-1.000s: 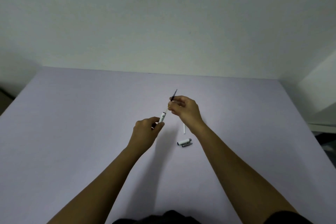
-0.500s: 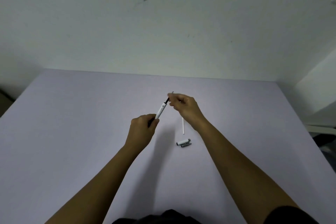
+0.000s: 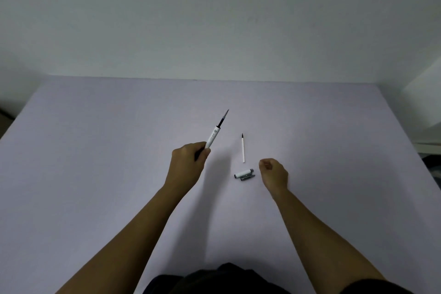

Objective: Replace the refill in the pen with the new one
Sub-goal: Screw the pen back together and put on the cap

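Gripping the pen barrel (image 3: 214, 138), the left hand (image 3: 188, 163) angles it away; the right hand (image 3: 273, 174) curls empty beside the cap (image 3: 244, 173).

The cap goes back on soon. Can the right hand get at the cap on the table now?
Probably yes: the right hand is just right of the cap, apparently holding nothing, with only bare table between them; the loose refill lies beyond.

pen (image 3: 213, 137) rear end hidden in left hand (image 3: 188, 162), barrel print unreadable
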Available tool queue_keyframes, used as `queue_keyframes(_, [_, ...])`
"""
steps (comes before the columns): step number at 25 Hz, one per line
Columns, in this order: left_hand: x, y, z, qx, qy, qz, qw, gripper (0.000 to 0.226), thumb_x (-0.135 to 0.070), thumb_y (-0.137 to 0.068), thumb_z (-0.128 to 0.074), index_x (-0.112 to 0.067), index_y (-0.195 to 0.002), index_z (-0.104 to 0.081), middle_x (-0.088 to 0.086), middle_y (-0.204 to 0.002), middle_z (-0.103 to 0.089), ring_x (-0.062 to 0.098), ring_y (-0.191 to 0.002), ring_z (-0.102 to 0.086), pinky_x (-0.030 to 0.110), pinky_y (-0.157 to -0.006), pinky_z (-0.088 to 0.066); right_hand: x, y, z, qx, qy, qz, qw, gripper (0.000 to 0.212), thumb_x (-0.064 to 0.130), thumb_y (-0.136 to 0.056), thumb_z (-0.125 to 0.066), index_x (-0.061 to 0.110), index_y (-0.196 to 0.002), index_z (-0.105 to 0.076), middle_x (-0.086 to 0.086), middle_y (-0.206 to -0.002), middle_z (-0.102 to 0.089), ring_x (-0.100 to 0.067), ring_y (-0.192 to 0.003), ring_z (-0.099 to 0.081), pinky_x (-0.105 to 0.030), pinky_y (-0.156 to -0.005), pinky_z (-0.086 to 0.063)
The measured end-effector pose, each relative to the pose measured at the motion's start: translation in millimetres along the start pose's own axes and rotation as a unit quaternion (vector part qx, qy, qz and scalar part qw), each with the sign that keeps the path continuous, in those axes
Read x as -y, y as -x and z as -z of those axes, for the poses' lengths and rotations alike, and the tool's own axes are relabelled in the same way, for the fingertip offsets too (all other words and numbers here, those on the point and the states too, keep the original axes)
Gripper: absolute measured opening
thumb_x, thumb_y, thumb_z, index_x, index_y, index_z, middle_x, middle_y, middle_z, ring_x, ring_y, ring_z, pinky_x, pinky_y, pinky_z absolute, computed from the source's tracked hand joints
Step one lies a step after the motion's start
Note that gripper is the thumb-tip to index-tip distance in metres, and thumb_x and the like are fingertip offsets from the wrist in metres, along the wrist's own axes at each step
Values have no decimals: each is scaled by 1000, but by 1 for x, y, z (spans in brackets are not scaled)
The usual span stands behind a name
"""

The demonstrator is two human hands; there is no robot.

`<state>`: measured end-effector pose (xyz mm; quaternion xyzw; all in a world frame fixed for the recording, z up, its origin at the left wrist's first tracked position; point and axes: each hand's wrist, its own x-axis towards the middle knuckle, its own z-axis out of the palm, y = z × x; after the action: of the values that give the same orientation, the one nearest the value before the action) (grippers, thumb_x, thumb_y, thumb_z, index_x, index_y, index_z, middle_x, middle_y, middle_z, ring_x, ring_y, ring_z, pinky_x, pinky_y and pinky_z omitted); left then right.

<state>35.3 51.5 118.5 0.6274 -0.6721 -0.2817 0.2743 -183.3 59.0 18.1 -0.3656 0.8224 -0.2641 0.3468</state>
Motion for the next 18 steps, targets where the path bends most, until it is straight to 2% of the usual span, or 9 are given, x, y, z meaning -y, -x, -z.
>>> queue_keyframes(2, [2, -4, -5, 11, 0, 6, 1000, 25, -16, -90, -52, 3, -74, -57, 23, -58, -48, 18, -51, -30, 25, -49, -25, -13, -2, -7, 28, 18, -18, 999, 31, 25, -87, -62, 4, -110, -63, -15, -113, -68, -30, -107, -61, -29, -88, -44])
queue_keyframes(5, [4, -9, -10, 19, -3, 8, 1000, 25, -16, -90, -53, 2, -75, -58, 25, -61, -53, 18, -51, -32, 27, -50, -26, -13, -2, -19, 44, -1, -33, 998, 40, 27, -81, -70, 2, -111, -60, -15, -109, -69, -29, -104, -62, -25, -80, -42])
queue_keyframes(10, [9, -15, -16, 31, -11, 4, 999, 25, -16, -90, -53, 2, -74, -57, 14, -55, -44, 19, -51, -33, 27, -49, -27, -12, -6, -30, 27, -18, -50, 998, 39, 18, -74, -77, 1, -106, -61, -17, -104, -70, -31, -100, -64, -21, -74, -39])
queue_keyframes(13, [14, -14, -19, 35, -23, 1, 999, 25, -15, -91, -53, 1, -72, -57, 10, -54, -43, 20, -51, -33, 26, -49, -27, -17, -7, -25, 30, -26, -56, 998, 39, 13, -72, -79, -1, -104, -61, -18, -98, -69, -32, -97, -64, -24, -75, -42])
queue_keyframes(16, [16, -12, -22, 39, -30, -4, 999, 25, -14, -91, -53, 0, -72, -56, 8, -54, -43, 21, -50, -33, 25, -48, -26, -19, -8, -18, 64, -13, -65, 996, 39, 11, -72, -77, 2, -107, -60, -8, -89, -61, -28, -94, -63, -24, -76, -43])
queue_keyframes(18, [14, -10, -23, 42, -24, -2, 999, 24, -14, -91, -53, 0, -72, -57, 10, -55, -45, 21, -51, -33, 25, -48, -26, -18, -7, -13, 93, 9, -76, 993, 36, 3, -74, -71, 3, -109, -60, -5, -89, -60, -23, -85, -59, -22, -69, -44])
